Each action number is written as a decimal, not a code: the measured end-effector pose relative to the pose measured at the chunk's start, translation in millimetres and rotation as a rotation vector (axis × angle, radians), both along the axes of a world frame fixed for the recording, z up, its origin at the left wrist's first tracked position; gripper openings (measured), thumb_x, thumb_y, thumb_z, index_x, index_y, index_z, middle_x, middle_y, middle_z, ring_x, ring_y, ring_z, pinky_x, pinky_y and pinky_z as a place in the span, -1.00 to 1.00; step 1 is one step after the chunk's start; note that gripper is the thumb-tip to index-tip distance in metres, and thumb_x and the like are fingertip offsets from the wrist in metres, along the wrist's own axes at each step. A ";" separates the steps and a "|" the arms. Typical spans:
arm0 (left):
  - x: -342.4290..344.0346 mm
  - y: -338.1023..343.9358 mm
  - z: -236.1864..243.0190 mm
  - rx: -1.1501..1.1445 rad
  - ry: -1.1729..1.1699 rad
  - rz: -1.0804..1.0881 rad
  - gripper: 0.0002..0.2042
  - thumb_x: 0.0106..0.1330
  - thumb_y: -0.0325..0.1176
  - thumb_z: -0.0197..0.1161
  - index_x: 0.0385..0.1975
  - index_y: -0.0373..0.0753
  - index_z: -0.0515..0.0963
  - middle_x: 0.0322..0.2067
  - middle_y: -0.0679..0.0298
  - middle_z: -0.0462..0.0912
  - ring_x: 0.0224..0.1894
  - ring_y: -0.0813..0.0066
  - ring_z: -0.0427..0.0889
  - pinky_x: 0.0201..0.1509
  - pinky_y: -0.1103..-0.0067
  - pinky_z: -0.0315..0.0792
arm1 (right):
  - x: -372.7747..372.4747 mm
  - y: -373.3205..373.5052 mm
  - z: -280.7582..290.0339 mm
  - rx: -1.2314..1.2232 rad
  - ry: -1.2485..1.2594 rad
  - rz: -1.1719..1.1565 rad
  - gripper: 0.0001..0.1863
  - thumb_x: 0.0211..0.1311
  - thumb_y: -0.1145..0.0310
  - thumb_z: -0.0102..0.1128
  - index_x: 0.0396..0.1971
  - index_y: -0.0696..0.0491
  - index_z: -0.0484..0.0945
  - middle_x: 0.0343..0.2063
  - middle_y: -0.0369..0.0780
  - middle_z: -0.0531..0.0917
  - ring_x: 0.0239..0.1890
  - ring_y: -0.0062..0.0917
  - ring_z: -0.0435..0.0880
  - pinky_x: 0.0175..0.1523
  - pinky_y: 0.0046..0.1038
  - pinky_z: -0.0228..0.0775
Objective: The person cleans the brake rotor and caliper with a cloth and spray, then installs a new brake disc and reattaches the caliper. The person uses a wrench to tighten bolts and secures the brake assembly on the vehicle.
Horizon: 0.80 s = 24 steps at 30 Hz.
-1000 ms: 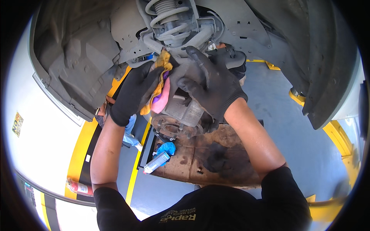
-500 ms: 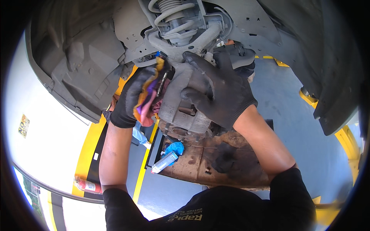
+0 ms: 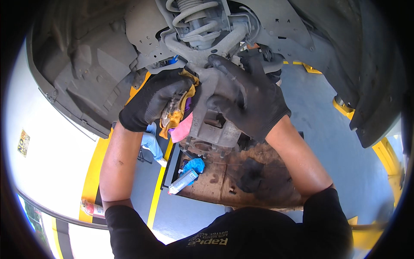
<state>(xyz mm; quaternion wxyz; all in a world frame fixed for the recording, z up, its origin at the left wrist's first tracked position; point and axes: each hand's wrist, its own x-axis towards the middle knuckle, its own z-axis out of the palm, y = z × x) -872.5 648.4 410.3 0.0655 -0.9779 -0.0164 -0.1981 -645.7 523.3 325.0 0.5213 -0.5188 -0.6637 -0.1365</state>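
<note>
In front of me hangs a grey, dusty brake caliper (image 3: pixel 211 108), below a coil spring (image 3: pixel 196 19) and a suspension arm (image 3: pixel 211 54). My left hand (image 3: pixel 157 99), in a black glove, is closed on a bunched yellow, purple and pink rag (image 3: pixel 179 114) at the caliper's left side. What lies under the rag is hidden. My right hand (image 3: pixel 254 97), gloved too, grips the caliper from the right, its thumb across the front and a long finger reaching over the top.
Below is a tray (image 3: pixel 207 190) lined with stained brown cardboard, carrying a spray can (image 3: pixel 183 181), a blue crumpled thing (image 3: pixel 194 165) and a dark cloth (image 3: pixel 251 175). A person's blue-trousered leg (image 3: pixel 152 144) shows beyond at left. Wheel-arch liners (image 3: pixel 92 80) curve around; a yellow lift part (image 3: pixel 388 159) stands right.
My left hand has turned and brought the rag in against the caliper's left side, the left elbow swinging outward. A slim metal rod beside the rag is now out of sight. My right hand stays put.
</note>
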 end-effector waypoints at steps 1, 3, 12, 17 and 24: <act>-2.2 -0.7 1.2 0.004 0.034 -0.007 -0.74 0.24 -0.60 0.27 -0.06 -0.32 0.58 -0.11 0.07 0.65 -0.05 0.07 0.62 0.10 0.41 0.48 | -0.3 0.6 -0.4 0.013 0.000 0.008 -0.25 0.08 -0.03 0.41 0.31 -0.18 0.44 -0.03 0.03 0.45 -0.11 -0.03 0.67 -0.02 -0.07 0.55; -16.1 1.6 -7.8 0.081 0.017 0.014 -0.75 0.28 -0.57 0.23 -0.04 -0.33 0.57 -0.14 0.11 0.64 -0.08 0.17 0.62 0.09 0.44 0.48 | -1.7 2.8 0.0 0.012 -0.003 0.029 -0.26 0.07 -0.03 0.42 0.29 -0.18 0.46 -0.04 0.02 0.46 -0.11 -0.04 0.67 -0.03 -0.08 0.55; -32.9 -35.5 -36.1 -0.885 -0.185 0.208 -0.77 0.42 -0.33 0.15 -0.07 -0.34 0.56 -0.23 0.25 0.65 -0.21 0.55 0.62 -0.10 0.59 0.51 | -1.0 1.0 4.3 -0.034 -0.047 0.068 -0.29 0.10 -0.02 0.41 0.30 -0.24 0.47 0.11 0.10 0.46 -0.05 0.05 0.63 0.00 -0.08 0.54; -7.9 -13.2 -42.6 0.184 -0.259 0.174 -0.65 0.18 -0.55 0.32 -0.01 -0.23 0.55 -0.14 0.09 0.64 -0.11 0.11 0.64 0.01 0.44 0.55 | 2.3 2.5 2.4 -0.043 -0.041 0.073 -0.26 0.05 -0.02 0.43 0.30 -0.26 0.47 -0.07 -0.02 0.47 -0.15 -0.09 0.67 -0.06 -0.12 0.55; -22.6 -16.4 -27.0 0.105 -0.024 0.265 -0.65 0.20 -0.48 0.30 0.02 -0.21 0.56 -0.08 0.05 0.63 -0.07 0.10 0.66 0.01 0.48 0.57 | -5.1 1.0 1.3 -0.024 -0.078 0.017 -0.30 0.07 0.08 0.43 0.29 -0.22 0.50 0.04 0.01 0.48 0.02 -0.03 0.60 0.04 -0.13 0.52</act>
